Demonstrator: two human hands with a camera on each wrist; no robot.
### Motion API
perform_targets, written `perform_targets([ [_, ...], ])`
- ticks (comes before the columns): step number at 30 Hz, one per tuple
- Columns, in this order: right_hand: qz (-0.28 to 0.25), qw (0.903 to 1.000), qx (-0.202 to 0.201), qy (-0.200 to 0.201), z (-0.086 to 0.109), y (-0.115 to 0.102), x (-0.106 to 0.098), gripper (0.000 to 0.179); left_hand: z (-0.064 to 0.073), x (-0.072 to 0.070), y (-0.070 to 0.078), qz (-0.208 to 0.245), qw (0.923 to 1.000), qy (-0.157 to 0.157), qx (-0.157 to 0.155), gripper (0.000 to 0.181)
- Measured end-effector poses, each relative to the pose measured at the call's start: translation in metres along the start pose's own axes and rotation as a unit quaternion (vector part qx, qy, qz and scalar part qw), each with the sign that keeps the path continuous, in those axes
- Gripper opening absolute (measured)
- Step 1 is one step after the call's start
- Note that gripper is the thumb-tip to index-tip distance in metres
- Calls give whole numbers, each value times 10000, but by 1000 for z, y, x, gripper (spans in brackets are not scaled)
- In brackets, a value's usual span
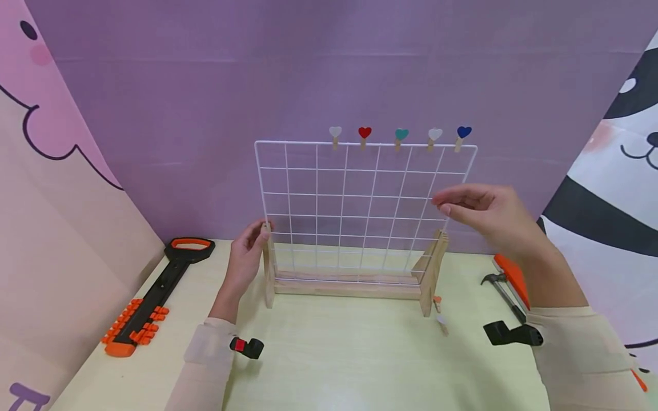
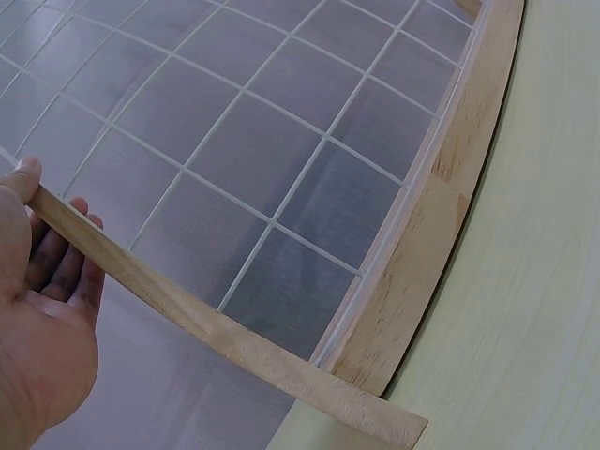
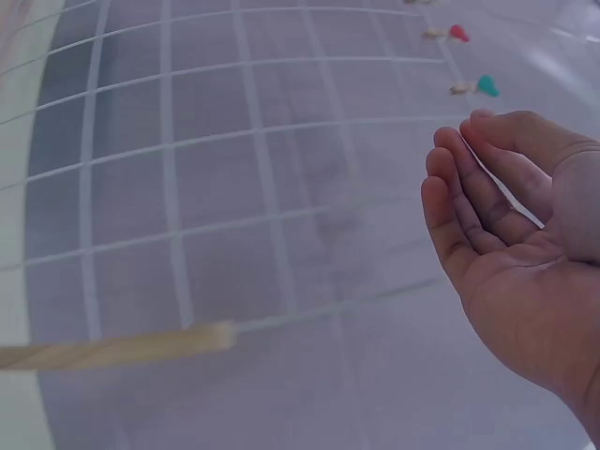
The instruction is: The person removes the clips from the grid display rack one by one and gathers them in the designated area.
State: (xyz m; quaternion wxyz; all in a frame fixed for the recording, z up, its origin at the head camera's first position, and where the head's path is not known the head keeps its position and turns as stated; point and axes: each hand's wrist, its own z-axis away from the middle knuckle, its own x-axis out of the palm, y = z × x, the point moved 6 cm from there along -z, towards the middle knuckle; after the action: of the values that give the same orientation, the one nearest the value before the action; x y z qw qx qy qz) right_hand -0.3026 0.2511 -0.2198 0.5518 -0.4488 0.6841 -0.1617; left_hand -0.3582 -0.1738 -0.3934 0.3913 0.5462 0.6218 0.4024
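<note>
Soft bright head view, faint shadows on tabletop (image 1: 360,354), dimmer wrist views, right wrist's grid (image 3: 170,146) blurred

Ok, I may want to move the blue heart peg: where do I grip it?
Probably pinch the blue peg at its heart end, front and back, coming from above right with the right hand: that end stands clear above the top wire, and its nearest neighbour, the white peg, is on the left.

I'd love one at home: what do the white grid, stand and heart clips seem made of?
White grid: likely coated metal, given its thin, straight, evenly white wires. Stand: wood, apparently unvarnished, with visible grain. Heart clips: tan bodies, probably bare wood; evenly coloured hearts could be painted wood or plastic.
</note>
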Motion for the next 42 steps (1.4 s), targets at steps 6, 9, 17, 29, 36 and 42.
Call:
perform_targets([
  [6,-86,9986,-500,122,-18,-37,-8,27,0,1,1,18,10000,3,36,43],
  [9,-433,9965,-704,138,-30,-56,-9,27,1,0,2,-3,10000,29,49,41],
  [17,-2556,9595,-1182,26,-59,-100,-5,26,1,0,2,34,10000,28,67,42],
  [29,-2121,9738,-765,290,-94,-136,7,23,-1,1,1,32,9999,44,110,41],
  [36,-2288,9711,-634,260,-107,-146,14,21,-2,3,0,120,9999,-42,99,43],
  [42,-2579,9648,-485,175,-119,-150,24,17,-1,3,1,75,9999,-24,82,42],
])
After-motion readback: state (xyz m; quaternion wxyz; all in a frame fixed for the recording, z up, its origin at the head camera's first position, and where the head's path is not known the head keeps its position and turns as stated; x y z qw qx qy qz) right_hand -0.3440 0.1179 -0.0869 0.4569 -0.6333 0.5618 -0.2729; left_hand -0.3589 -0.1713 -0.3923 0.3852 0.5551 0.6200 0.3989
